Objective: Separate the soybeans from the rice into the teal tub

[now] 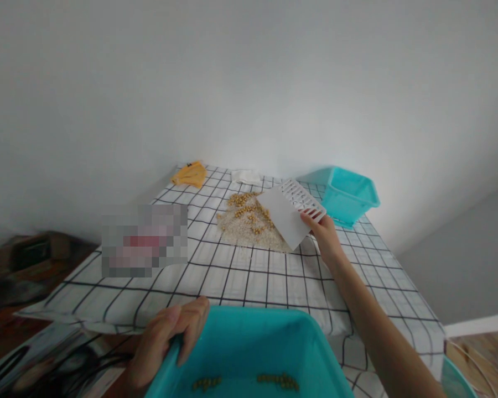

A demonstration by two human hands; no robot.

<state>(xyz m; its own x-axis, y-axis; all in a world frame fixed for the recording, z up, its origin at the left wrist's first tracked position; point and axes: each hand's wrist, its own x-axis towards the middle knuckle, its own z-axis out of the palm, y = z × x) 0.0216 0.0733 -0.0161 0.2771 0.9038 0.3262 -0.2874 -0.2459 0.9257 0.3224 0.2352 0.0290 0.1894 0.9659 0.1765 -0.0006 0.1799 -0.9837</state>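
My left hand point(172, 334) is closed over the left rim of a turquoise plastic bin point(257, 326) at the table's front edge. Some yellowish beans point(278, 380) lie on the bin's floor. My right hand point(321, 229) grips a white plastic scraper board point(284, 216) by its slotted end, fingers partly hidden behind it. The board's flat blade leans over the right side of a spread pile of pale grains point(249, 231). Yellow soybean-like beans point(241, 199) lie on top of the grains, mostly toward the far side.
The table wears a white cloth with black grid lines point(216, 271). A second turquoise bin point(348, 196) stands at the back right. A yellow cloth point(191, 174) and a white cloth or tissue point(245, 177) lie along the back. Dark cables point(87, 362) are at the lower left.
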